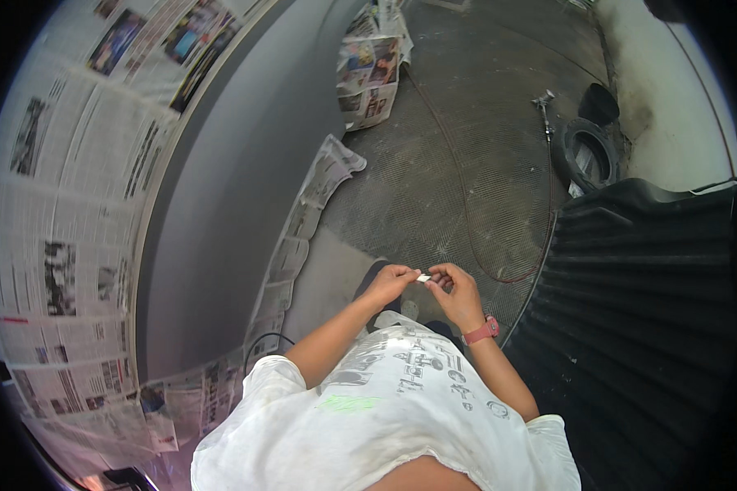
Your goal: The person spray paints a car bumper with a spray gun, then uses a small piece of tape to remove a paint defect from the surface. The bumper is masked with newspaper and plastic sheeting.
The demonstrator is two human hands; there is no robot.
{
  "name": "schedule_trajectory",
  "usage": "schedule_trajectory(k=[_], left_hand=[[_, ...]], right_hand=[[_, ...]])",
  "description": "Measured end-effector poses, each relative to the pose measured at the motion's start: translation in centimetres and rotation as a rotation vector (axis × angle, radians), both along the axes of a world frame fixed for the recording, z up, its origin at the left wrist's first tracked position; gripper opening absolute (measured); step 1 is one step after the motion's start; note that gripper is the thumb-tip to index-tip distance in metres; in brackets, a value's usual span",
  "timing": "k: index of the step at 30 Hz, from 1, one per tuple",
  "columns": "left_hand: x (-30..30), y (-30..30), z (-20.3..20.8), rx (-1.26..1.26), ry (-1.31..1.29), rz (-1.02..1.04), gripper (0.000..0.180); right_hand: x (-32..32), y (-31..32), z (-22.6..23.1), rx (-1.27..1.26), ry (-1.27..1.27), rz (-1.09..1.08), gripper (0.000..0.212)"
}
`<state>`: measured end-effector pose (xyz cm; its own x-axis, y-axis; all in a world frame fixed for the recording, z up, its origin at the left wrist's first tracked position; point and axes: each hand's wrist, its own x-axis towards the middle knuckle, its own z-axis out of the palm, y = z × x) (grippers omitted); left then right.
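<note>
A small white piece (423,278), too small to name, sits between my two hands in front of my body. My left hand (391,285) pinches its left end between thumb and fingers. On the other side, my right hand (457,295) has thumb and fingertips closed at its right end, the fingers curled. A red watch is strapped round my right wrist. To the left of my hands, and apart from them, stands a smooth grey vehicle panel (221,172) bordered by taped newspaper (74,221).
A spray gun (544,101) with a thin reddish hose (458,164) lies on the dark textured floor. Beside it are a tire (588,155) and a pale wall (671,106). Black ribbed sheeting (630,327) covers the right side. Newspaper (373,78) hangs at the far end.
</note>
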<state>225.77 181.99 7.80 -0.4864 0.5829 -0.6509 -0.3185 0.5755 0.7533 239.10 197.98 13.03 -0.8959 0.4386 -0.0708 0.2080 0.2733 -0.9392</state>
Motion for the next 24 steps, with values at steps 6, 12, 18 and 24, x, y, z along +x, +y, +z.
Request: schedule_trajectory(k=[6,12,18,24], left_hand=[[-3.9,11.1,-1.3,0.018,0.08,-0.17,0.039],[-9.9,23.6,-3.5,0.064,0.079,-0.332,0.036],[-17.8,37.7,-1.6,0.048,-0.056,-0.415,0.041],[-27.1,46.9,2.5,0.102,0.098,-0.329,0.042]], right_hand=[[-2.2,8.5,-1.6,0.001,-0.089,-0.127,0.02],[-7.4,18.7,-2.5,-0.026,-0.166,-0.286,0.016],[-13.9,31.2,-0.8,0.03,-0.188,-0.393,0.016],[-21.1,43.0,1.3,0.055,-0.073,-0.464,0.018]])
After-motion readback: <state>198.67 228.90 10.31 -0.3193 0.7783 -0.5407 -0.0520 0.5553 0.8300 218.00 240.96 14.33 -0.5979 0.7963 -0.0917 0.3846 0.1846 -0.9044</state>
